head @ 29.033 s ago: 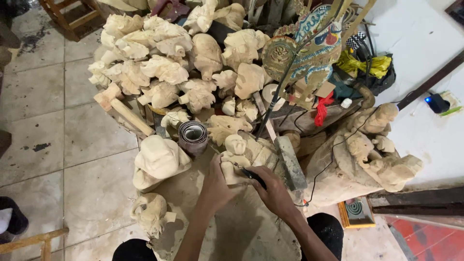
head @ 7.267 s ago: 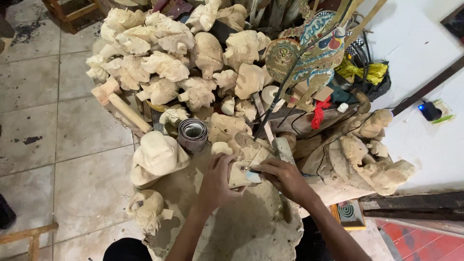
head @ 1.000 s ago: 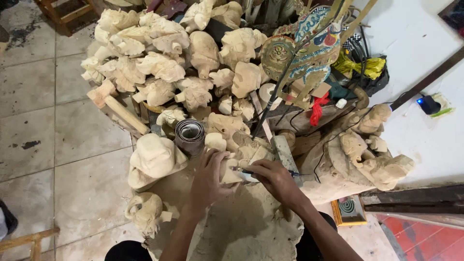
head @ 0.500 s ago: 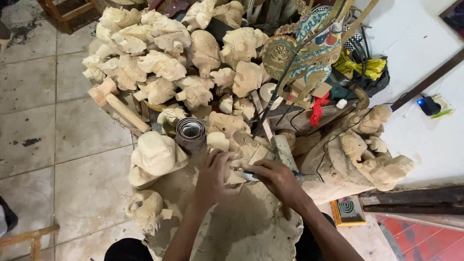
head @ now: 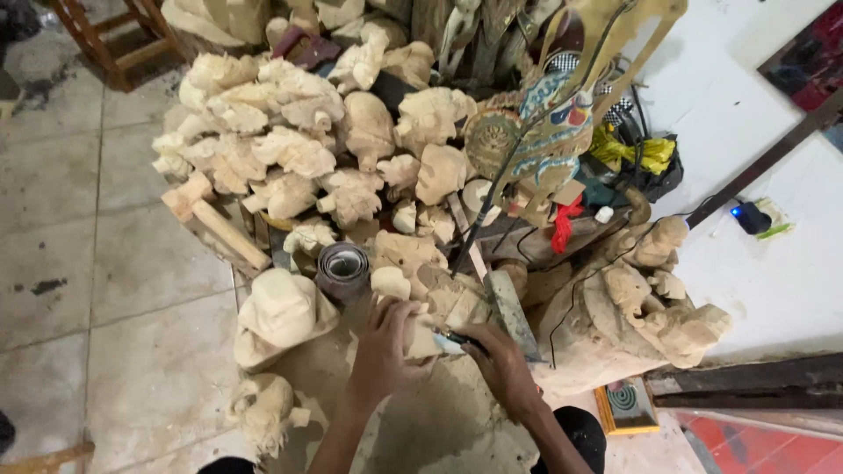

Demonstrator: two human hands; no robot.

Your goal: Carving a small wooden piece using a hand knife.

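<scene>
Closest to the camera, two bare forearms reach up from the bottom edge onto a floor patch covered in pale sawdust and chips. The left hand (head: pixel 384 344) wraps its fingers around a small pale wooden carving (head: pixel 428 326), clamping it in place. Just beside it, the right hand (head: pixel 499 362) is closed around a thin carving tool (head: pixel 450 336) whose tip meets the carving near the left fingers. Both hands sit close together, almost touching.

Because the tool's tip points toward the gripping fingers, a slip off the wood could likely cut the left hand. A hard push could also split a thin part of the carving, and the loose sawdust underneath may let the piece skid.

Slightly farther out, a roll of sandpaper (head: pixel 342 268) stands near the left hand, and a flat sharpening stone (head: pixel 509 309) lies just right of the work. A rounded unfinished wooden head (head: pixel 281 312) rests to the left on the tiled floor (head: pixel 79 263). A large rough figure carving (head: pixel 650 303) sits to the right.

Farthest away, a heap of pale carved heads (head: pixel 299 149) rises in a pile, with a painted flat puppet (head: pixel 549 123) leaning beside it. A careless elbow could plausibly topple that stack onto the work.
</scene>
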